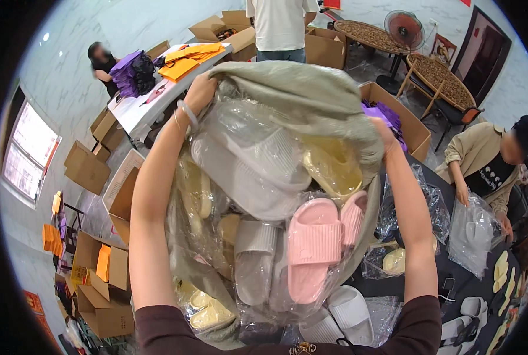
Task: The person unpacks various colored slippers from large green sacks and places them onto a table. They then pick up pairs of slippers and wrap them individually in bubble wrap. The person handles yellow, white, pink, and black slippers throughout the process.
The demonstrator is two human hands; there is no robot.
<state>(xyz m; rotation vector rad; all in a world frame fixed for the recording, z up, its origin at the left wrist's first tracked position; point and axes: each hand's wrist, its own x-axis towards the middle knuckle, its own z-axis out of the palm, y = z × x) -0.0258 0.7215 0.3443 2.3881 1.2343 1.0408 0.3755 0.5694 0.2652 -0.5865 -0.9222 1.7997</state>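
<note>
Sack point(311, 97) held up between both hands; bagged slippers point(313, 248) inside; boxes point(101, 290) left, table point(471, 284) right.

Single head-worn fisheye view, looking down and forward from close above the person's raised forearms. The grey sack point(299, 94) of bagged slippers fills the near centre. Far field shows the table point(140, 109) at left; a seated co-worker point(488, 160) at right. Edges bend toward the rim.
</note>
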